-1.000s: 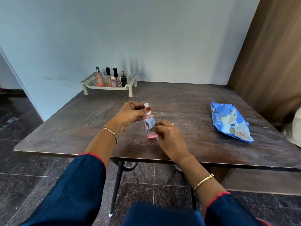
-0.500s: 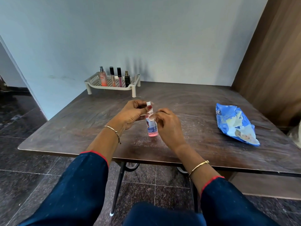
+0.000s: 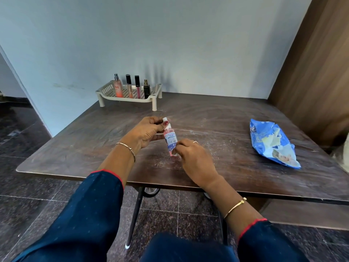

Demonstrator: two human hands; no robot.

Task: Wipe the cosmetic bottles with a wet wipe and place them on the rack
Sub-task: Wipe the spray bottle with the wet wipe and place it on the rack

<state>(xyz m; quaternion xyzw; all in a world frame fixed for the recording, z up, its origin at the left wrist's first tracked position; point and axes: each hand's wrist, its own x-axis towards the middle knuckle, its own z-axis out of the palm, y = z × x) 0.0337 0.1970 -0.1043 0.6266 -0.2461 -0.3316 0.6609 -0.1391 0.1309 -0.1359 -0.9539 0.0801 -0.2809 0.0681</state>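
Observation:
A small pink bottle (image 3: 171, 139) with a white cap and a blue-and-white label is held tilted just above the table's middle. My left hand (image 3: 146, 134) grips its cap end between thumb and fingers. My right hand (image 3: 192, 157) is curled round the bottle's lower end, and a small bit of white wet wipe (image 3: 174, 153) shows under its fingertips. The cream plastic rack (image 3: 151, 100) stands at the table's back left, against the wall. Several cosmetic bottles stand upright on it, among them a peach spray bottle (image 3: 118, 87) and a black one (image 3: 146, 89).
A blue pack of wet wipes (image 3: 272, 144) lies open on the right side of the dark wooden table (image 3: 217, 118). A wooden panel (image 3: 311, 72) rises at the right. The table's near edge runs just below my wrists, with tiled floor beneath.
My right hand has slid from the bottle's top back down to its lower end. The left hand keeps its grip on the cap, and the bottle is tilted slightly more.

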